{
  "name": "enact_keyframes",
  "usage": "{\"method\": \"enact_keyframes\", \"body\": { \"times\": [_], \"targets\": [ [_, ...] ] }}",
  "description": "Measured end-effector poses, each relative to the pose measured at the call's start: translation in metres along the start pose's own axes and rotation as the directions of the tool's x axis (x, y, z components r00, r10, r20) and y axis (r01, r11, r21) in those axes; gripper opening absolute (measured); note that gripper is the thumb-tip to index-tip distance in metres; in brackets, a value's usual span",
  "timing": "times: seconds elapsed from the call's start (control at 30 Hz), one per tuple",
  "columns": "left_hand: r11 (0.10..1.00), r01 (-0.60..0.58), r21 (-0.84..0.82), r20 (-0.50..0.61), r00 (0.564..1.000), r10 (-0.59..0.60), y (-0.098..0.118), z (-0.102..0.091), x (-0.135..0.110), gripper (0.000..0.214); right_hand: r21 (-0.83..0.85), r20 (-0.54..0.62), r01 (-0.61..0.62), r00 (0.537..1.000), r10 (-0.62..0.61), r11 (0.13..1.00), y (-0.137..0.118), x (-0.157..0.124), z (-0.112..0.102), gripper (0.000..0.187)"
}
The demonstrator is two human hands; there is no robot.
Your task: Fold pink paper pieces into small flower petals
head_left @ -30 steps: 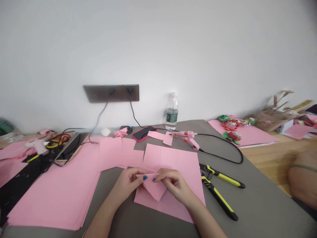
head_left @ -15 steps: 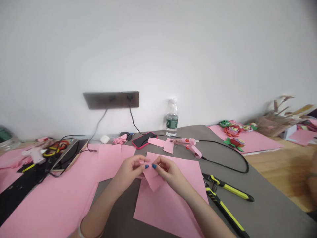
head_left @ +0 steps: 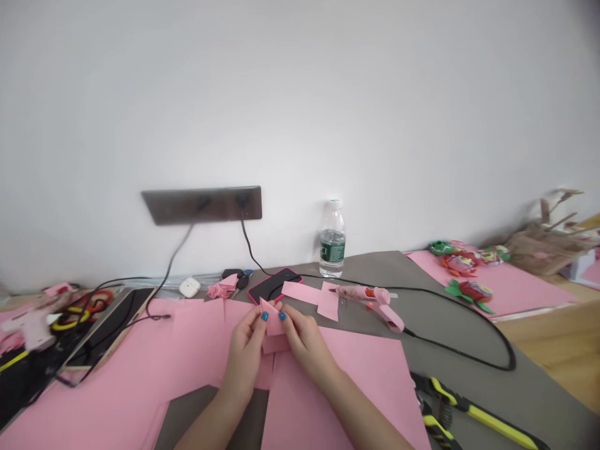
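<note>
My left hand (head_left: 244,350) and my right hand (head_left: 304,345) both pinch a small folded piece of pink paper (head_left: 273,331) between their fingertips, with a pointed corner sticking up. The hands hover over a large pink paper sheet (head_left: 347,390), and the wrists lie above its edge. Another pink sheet (head_left: 197,344) lies just left of my left hand. Two narrow pink paper pieces (head_left: 327,301) lie ahead of my right hand.
A pink hot glue gun (head_left: 375,306) with a black cord lies ahead right, beside a phone (head_left: 272,284) and water bottle (head_left: 332,240). Yellow-handled cutters (head_left: 482,415) sit at lower right. Paper flowers (head_left: 464,272) rest on pink paper at right. A tablet (head_left: 107,334) lies left.
Both hands have moved farther up the table, and the paper between them now looks smaller, with its point upward. The whole scene sits lower in the picture, so my head has tilted up.
</note>
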State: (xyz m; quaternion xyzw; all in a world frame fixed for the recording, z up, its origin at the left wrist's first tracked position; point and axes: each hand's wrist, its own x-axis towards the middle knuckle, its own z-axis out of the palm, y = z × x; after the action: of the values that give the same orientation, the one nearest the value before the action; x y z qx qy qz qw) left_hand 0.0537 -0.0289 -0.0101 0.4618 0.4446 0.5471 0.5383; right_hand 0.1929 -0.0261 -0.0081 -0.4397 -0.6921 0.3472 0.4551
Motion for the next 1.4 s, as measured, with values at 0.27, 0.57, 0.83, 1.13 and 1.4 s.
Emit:
{"method": "enact_keyframes", "body": {
  "times": [0.27, 0.57, 0.83, 1.13, 1.4],
  "targets": [
    [0.997, 0.071, -0.040, -0.076, 0.994, -0.074, -0.020, 0.001, -0.014, 0.051, -0.149, 0.009, -0.043, 0.999, 0.045, 0.988, 0.000, -0.004, 0.005, 0.022],
    [0.998, 0.021, 0.065, 0.137, 0.990, -0.029, 0.001, 0.006, -0.011, 0.052, -0.192, 0.049, -0.026, 0.998, 0.036, 0.981, 0.002, -0.008, 0.006, 0.012],
    [0.999, -0.004, 0.046, 0.160, 0.987, -0.003, 0.000, 0.003, -0.010, 0.053, 0.200, -0.036, -0.038, 0.998, 0.046, 0.979, 0.011, -0.001, -0.004, 0.024],
    [0.989, -0.072, 0.128, 0.235, 0.971, 0.040, 0.003, 0.002, -0.010, 0.049, 0.282, 0.021, -0.089, 0.996, 0.087, 0.955, 0.013, -0.001, -0.004, 0.029],
    [0.951, -0.121, 0.286, 0.143, 0.986, 0.083, 0.008, 0.003, -0.009, 0.027, 0.319, -0.089, -0.083, 0.989, 0.117, 0.944, 0.020, -0.001, -0.002, 0.032]
  ]
}}
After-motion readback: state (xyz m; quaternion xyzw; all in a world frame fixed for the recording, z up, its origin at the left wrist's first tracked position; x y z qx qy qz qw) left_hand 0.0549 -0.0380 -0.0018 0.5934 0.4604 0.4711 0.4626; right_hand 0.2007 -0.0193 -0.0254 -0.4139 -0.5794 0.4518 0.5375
